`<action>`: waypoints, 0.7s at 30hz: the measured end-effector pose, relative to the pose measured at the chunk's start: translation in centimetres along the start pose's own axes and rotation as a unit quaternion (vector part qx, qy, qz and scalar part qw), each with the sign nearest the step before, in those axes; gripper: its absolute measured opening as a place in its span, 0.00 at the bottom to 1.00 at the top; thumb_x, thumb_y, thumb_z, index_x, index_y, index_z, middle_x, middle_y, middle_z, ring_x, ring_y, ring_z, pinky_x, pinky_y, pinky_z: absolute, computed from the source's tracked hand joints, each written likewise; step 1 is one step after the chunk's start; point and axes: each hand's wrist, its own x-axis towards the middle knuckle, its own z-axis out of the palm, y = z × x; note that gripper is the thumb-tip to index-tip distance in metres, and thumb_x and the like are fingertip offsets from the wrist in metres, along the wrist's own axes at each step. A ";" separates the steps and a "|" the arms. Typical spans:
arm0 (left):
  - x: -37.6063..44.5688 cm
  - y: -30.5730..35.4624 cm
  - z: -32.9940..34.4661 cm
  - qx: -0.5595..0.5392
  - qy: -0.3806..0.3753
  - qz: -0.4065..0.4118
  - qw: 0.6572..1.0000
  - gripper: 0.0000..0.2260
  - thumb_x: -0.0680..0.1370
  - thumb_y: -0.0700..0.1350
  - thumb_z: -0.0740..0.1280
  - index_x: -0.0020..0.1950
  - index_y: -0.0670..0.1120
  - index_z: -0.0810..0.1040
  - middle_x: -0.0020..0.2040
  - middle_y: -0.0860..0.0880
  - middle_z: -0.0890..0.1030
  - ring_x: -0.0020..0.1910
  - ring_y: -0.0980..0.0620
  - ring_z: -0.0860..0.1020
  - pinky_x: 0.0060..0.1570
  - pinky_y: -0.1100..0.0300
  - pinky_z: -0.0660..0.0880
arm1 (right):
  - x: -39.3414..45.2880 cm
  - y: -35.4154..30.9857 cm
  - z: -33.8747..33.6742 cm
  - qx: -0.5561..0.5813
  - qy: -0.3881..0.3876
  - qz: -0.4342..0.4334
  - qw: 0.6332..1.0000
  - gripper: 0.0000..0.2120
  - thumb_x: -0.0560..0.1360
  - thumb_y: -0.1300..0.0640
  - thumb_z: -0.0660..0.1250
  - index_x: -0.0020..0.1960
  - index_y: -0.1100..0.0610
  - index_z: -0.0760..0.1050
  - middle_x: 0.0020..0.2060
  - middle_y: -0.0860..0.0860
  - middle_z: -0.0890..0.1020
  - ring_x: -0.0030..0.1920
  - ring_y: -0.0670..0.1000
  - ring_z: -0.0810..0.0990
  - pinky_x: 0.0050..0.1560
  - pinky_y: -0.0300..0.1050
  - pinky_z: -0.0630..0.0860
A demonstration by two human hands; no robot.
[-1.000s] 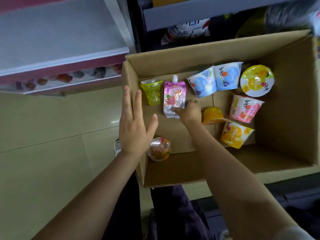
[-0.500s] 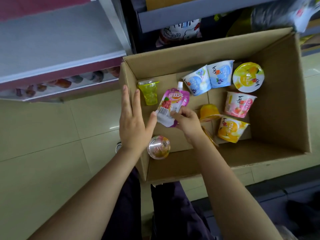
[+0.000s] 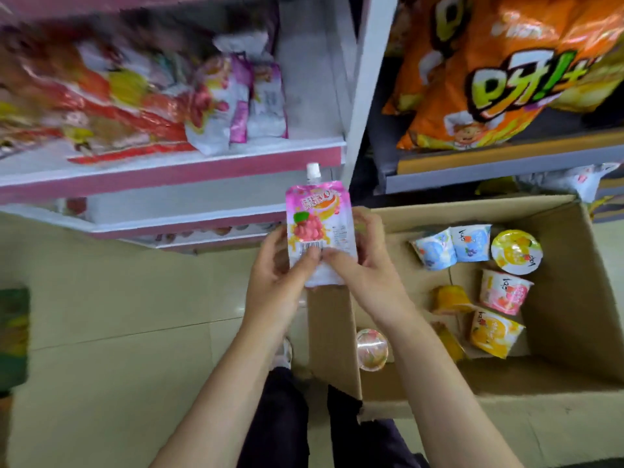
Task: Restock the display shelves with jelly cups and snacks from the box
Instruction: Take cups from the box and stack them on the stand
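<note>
We hold a pink jelly pouch [image 3: 320,228] upright in front of us, its white cap at the top. Our left hand [image 3: 278,275] grips its lower left edge, fingers curled behind and the thumb pressed on the barcode. Our right hand [image 3: 366,265] pinches the lower right edge the same way, so both hands are clamped on the pouch with the thumbs nearly meeting at its base.

Just to the right of our hands and below them sits the open cardboard box [image 3: 574,298] on the tiled floor [image 3: 101,315]. Inside it, well to the right of our right hand, lie two blue jelly cups [image 3: 452,246] side by side, a yellow-lidded cup [image 3: 516,252] just beyond them, a pink cup [image 3: 504,292] and an orange cup [image 3: 494,332] below that. A small orange jelly [image 3: 450,298] lies between these cups and our right forearm. Beneath our right wrist, near the box's near-left corner, a small clear-lidded cup [image 3: 372,349] rests on the box bottom.

Above and to the left of our hands runs the pink-edged shelf [image 3: 202,167], carrying blurred snack bags and similar pink-and-white pouches [image 3: 236,103]. Above and to the right of our hands, a grey shelf [image 3: 506,167] holds large orange snack bags [image 3: 506,72].
</note>
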 end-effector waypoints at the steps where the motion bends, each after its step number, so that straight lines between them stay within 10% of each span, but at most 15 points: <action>1: 0.6 1.1 -1.2 -0.001 0.011 0.022 1.000 0.18 0.76 0.37 0.70 0.66 0.42 0.74 0.50 0.50 0.86 0.46 0.55 0.84 0.39 0.63 0.78 | 0.6 -1.0 1.6 -0.013 -0.010 -0.024 1.000 0.26 0.76 0.65 0.67 0.69 0.51 0.64 0.59 0.57 0.79 0.57 0.56 0.81 0.55 0.53 0.80; 5: 3.8 6.0 -4.7 0.026 0.032 0.105 0.994 0.16 0.78 0.38 0.70 0.64 0.49 0.75 0.47 0.56 0.86 0.42 0.61 0.82 0.39 0.65 0.75 | 4.2 -4.7 6.4 -0.055 -0.015 -0.095 0.994 0.28 0.80 0.66 0.65 0.77 0.56 0.61 0.64 0.55 0.78 0.63 0.55 0.79 0.66 0.54 0.75; 9: 7.9 8.8 -6.7 0.116 0.047 0.157 0.980 0.24 0.78 0.43 0.71 0.72 0.51 0.69 0.51 0.58 0.82 0.44 0.57 0.82 0.40 0.54 0.81 | 8.7 -6.0 9.8 -0.137 0.064 -0.132 0.980 0.31 0.76 0.48 0.67 0.76 0.46 0.61 0.62 0.53 0.76 0.57 0.56 0.78 0.57 0.59 0.79; 13: 10.0 8.3 -8.0 0.193 0.043 0.222 0.955 0.29 0.76 0.45 0.72 0.74 0.55 0.65 0.65 0.49 0.74 0.57 0.49 0.81 0.54 0.49 0.81 | 10.1 -5.1 10.5 -0.209 0.074 -0.181 0.958 0.27 0.77 0.60 0.68 0.75 0.52 0.65 0.67 0.52 0.72 0.58 0.37 0.70 0.52 0.28 0.71; 21: 10.4 7.7 -9.5 0.305 0.019 0.340 0.890 0.22 0.77 0.43 0.71 0.70 0.51 0.75 0.63 0.48 0.67 0.58 0.49 0.75 0.51 0.55 0.81 | 10.1 -3.5 8.8 -0.291 0.073 -0.235 0.924 0.33 0.74 0.55 0.74 0.76 0.52 0.65 0.68 0.53 0.73 0.65 0.45 0.72 0.59 0.41 0.75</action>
